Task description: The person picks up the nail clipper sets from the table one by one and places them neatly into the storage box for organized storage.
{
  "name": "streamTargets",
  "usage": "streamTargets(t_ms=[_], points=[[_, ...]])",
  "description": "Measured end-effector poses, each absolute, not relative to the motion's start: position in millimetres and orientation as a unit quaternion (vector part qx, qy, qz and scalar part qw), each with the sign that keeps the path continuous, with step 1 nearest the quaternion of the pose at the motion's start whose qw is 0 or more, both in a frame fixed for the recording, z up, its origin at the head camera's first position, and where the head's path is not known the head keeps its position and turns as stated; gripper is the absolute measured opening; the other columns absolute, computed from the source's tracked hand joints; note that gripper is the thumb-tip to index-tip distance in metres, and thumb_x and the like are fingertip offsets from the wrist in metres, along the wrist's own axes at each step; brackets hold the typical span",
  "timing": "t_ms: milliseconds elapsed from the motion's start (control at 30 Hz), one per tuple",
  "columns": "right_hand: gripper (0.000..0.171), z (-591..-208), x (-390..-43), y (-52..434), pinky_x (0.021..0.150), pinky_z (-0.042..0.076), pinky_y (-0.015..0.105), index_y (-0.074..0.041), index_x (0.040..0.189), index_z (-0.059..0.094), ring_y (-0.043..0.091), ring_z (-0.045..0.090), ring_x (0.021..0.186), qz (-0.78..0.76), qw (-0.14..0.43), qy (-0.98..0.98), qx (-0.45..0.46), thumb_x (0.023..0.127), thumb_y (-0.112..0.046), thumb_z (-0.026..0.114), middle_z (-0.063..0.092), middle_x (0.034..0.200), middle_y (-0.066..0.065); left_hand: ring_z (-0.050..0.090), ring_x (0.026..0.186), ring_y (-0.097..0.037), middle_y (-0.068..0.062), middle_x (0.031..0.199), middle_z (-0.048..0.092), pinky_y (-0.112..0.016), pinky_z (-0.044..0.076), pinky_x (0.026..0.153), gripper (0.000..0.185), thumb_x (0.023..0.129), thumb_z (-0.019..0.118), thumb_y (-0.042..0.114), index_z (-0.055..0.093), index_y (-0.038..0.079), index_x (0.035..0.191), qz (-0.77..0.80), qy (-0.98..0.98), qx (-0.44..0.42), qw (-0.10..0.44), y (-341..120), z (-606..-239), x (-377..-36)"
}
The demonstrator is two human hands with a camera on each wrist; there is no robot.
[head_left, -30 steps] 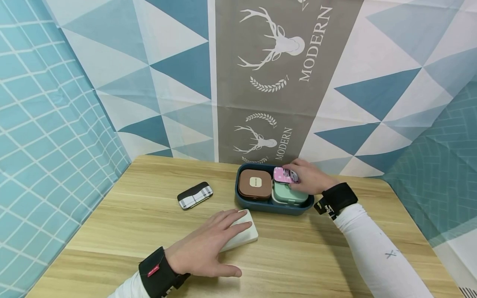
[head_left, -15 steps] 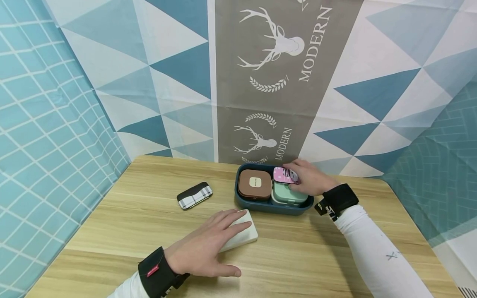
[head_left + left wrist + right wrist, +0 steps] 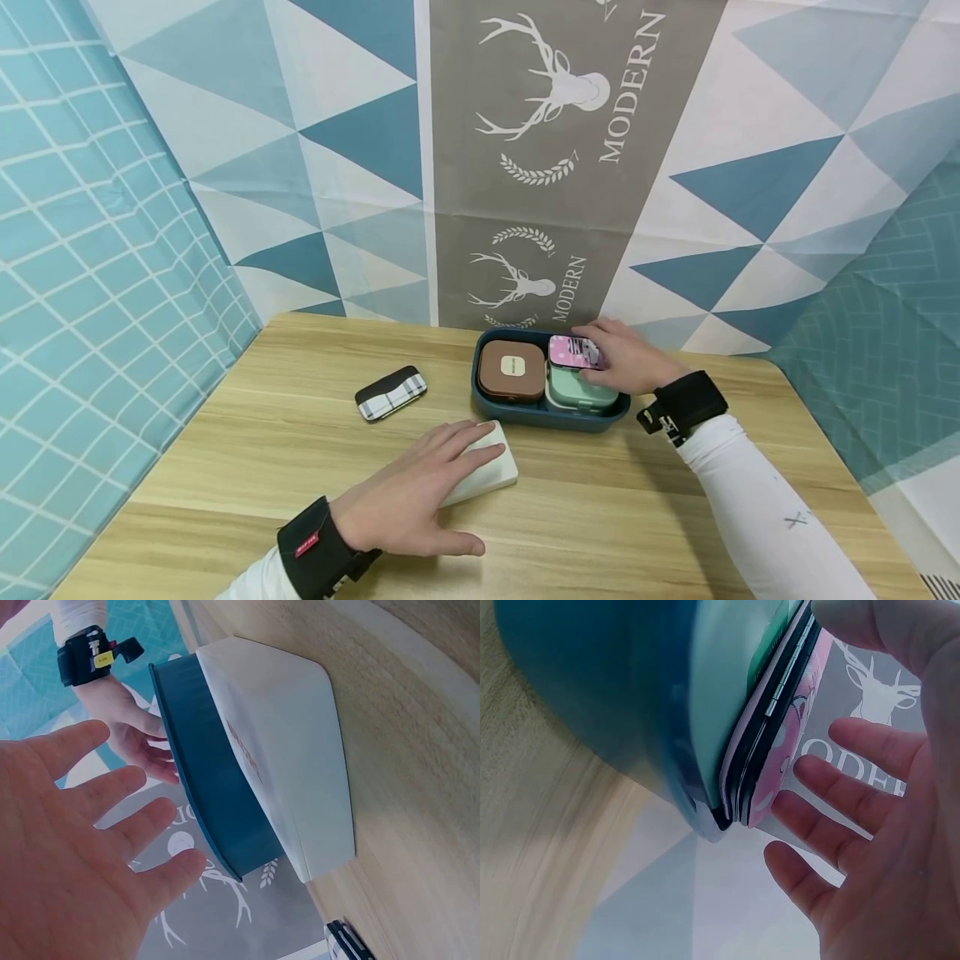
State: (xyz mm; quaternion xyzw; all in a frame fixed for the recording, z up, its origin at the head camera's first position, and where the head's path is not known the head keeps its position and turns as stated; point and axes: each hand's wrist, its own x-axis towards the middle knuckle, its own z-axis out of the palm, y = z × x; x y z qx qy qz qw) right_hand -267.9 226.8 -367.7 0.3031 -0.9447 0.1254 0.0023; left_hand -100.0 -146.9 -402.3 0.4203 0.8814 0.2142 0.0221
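Two hands are at work on the table (image 3: 600,517). The pink case (image 3: 574,352) is lying on top of the mint case (image 3: 581,390) in the right half of the blue tray (image 3: 547,414), beside the brown case (image 3: 512,371). It is touched by the right hand (image 3: 626,358), whose fingers (image 3: 840,806) are seen spread and nearly straight in the right wrist view, so its grip is judged released rather than clenched. The left hand (image 3: 408,500) is laid flat with straight fingers on the white case (image 3: 483,477), near the tray; nothing is grasped. A plaid case (image 3: 391,392) lies apart to the left. The pink case looks small, light and rigid, with a glossy, probably slippery shell and a hinged seam; it would best be pinched across its two long edges, clear of the hinge.
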Motion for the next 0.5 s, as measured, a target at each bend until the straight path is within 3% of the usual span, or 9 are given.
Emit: streamTargets(t_ms=[300,500], points=[[0.078,-364,-259,230,0.109,0.045,0.058,-0.003,0.156,0.049,0.036,0.049,0.125,0.141,0.005,-0.943,0.302,0.093,-0.034,0.081,0.052,0.146,0.021,0.025,0.157,-0.024,0.000,0.174,0.026,-0.057,0.033,0.122,0.102,0.085,0.080,0.067,0.036,0.025,0.167,0.222,0.880,0.420,0.019,-147,-402,-100],[0.080,-363,-251,234,0.114,0.040,0.062,-0.004,0.158,0.047,0.040,0.045,0.136,0.141,0.009,-0.943,0.301,0.095,-0.043,0.079,0.048,0.151,0.023,0.025,0.157,-0.022,0.000,0.174,0.025,-0.055,0.033,0.123,0.103,0.085,0.081,0.067,0.034,0.028,0.168,0.221,0.881,0.419,0.017,-147,-402,-101]])
